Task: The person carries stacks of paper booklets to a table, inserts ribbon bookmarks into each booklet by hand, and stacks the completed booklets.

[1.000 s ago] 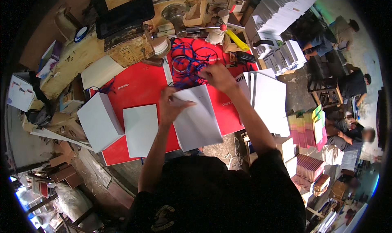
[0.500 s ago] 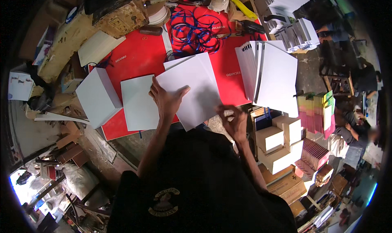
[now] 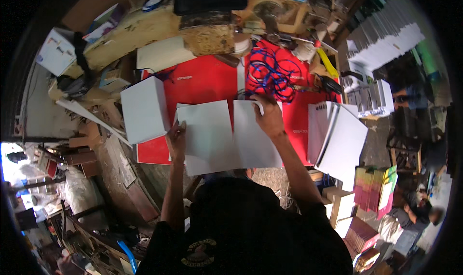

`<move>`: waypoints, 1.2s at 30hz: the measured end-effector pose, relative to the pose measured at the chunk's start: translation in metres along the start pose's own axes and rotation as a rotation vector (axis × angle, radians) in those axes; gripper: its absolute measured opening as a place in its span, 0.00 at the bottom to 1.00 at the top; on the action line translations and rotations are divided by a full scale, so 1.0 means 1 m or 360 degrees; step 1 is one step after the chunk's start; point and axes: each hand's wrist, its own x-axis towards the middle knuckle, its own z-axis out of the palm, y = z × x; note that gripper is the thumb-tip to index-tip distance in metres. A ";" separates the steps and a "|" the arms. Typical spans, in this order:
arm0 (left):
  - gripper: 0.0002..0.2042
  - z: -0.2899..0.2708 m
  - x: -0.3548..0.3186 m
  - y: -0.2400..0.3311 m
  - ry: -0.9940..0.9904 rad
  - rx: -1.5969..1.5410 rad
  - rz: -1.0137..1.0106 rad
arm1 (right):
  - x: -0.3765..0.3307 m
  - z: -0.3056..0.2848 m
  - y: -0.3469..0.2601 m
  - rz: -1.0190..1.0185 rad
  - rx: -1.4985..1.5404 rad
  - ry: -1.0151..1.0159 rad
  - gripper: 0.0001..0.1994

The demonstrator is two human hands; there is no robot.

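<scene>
Two white sheets lie side by side on a red tabletop (image 3: 202, 79) in front of me. My left hand (image 3: 176, 136) grips the left edge of the left white sheet (image 3: 205, 135). My right hand (image 3: 268, 116) presses on the top of the right white sheet (image 3: 253, 142), fingers curled over its upper edge. The two sheets overlap along a middle seam. My dark-clothed body fills the lower part of the view.
A white box (image 3: 143, 110) stands left of the sheets. A fanned stack of white sheets (image 3: 340, 137) rests at the table's right edge. Blue tangled cord (image 3: 270, 75) lies behind my right hand. Cardboard boxes (image 3: 337, 202) and coloured stacks (image 3: 374, 188) sit at lower right; another person (image 3: 419, 210) sits beyond.
My right hand came up from the table's near edge onto the right sheet. The left hand slid to the left sheet's edge. The sheets now lie spread side by side.
</scene>
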 end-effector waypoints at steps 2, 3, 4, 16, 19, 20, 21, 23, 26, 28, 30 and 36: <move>0.18 -0.013 0.023 -0.025 -0.0037 -0.0348 0.0202 | 0.029 0.021 0.020 -0.0215 -0.0092 -0.0205 0.15; 0.21 -0.048 0.043 -0.103 -0.0043 -0.0388 0.0280 | 0.052 0.036 -0.003 -0.0285 -0.0004 -0.0334 0.15; 0.22 -0.029 0.045 -0.098 -0.0023 -0.0098 0.0356 | 0.057 0.036 0.005 -0.0243 -0.0031 -0.0447 0.15; 0.24 0.015 0.051 -0.080 0.0263 0.0478 0.0464 | 0.079 0.036 0.049 -0.0169 -0.0319 -0.0717 0.23; 0.25 0.008 0.039 -0.033 0.0176 0.0775 0.0272 | 0.083 0.031 0.028 -0.0226 -0.0186 -0.0748 0.22; 0.25 0.013 0.038 -0.031 0.0167 0.0772 0.0285 | 0.086 0.032 0.026 -0.0304 -0.0205 -0.0812 0.18; 0.25 0.018 0.035 -0.028 0.0290 0.0811 0.0364 | 0.091 0.033 0.023 -0.0383 -0.0222 -0.0876 0.15; 0.27 0.041 0.021 -0.010 0.0445 0.1208 0.0486 | 0.100 0.036 0.028 -0.0419 -0.0329 -0.0991 0.12; 0.29 0.091 -0.015 0.030 -0.0369 0.0928 0.1088 | 0.114 0.035 0.033 -0.0541 -0.0461 -0.1049 0.07; 0.35 0.128 -0.031 0.061 -0.0610 0.0763 0.1411 | 0.120 0.027 0.032 -0.0629 -0.0486 -0.0994 0.07; 0.40 0.151 -0.032 0.075 -0.0701 0.0728 0.1314 | 0.128 0.011 0.027 -0.0614 -0.0534 -0.0939 0.07; 0.54 0.177 -0.017 0.077 -0.0791 0.0886 0.1132 | 0.104 -0.037 0.063 -0.0122 -0.0490 -0.0753 0.06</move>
